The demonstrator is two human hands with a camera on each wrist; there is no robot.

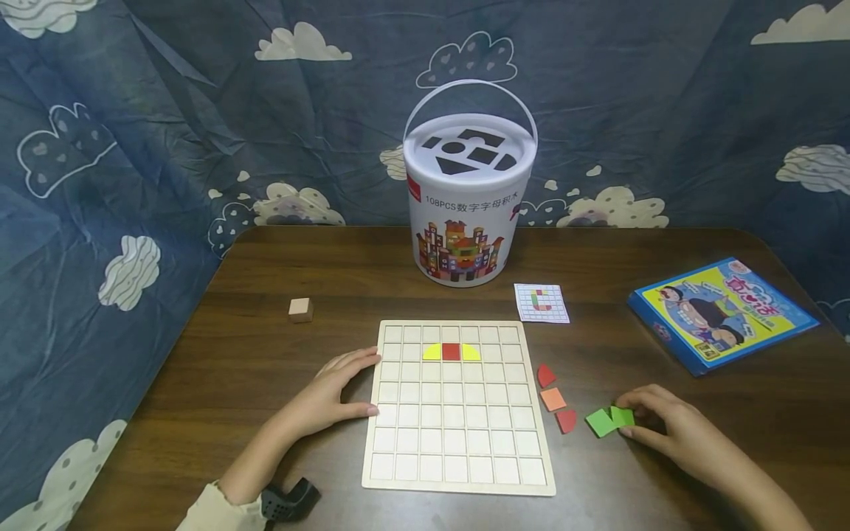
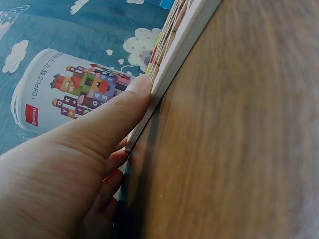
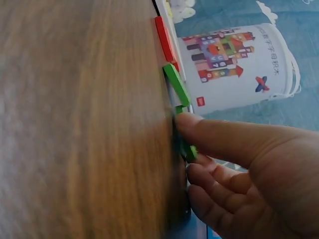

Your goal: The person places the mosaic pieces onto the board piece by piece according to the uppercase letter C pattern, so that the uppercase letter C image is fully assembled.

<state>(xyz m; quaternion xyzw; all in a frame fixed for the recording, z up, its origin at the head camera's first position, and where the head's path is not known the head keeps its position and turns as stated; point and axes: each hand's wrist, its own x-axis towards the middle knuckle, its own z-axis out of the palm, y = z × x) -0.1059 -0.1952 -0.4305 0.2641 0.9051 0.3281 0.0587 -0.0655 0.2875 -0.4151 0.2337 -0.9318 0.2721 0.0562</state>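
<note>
A pale wooden grid board (image 1: 438, 442) lies on the table. In its second row a red square tile (image 1: 451, 352) sits between two yellow rounded tiles (image 1: 432, 352). My left hand (image 1: 325, 398) rests against the board's left edge, thumb and fingers spread; the left wrist view shows the thumb (image 2: 117, 112) touching the rim. On the right, my right hand (image 1: 677, 428) pinches a green tile (image 1: 622, 417) between thumb and fingers. That tile touches or overlaps a green square tile (image 1: 600, 423). In the right wrist view the thumb (image 3: 214, 132) partly hides the pinched tile.
Red rounded tiles (image 1: 546, 376) and an orange square tile (image 1: 553, 400) lie right of the board. A pattern card (image 1: 541, 304), a white bucket (image 1: 465, 199) and a wooden cube (image 1: 301, 310) stand farther back. A blue box (image 1: 720, 313) lies at right.
</note>
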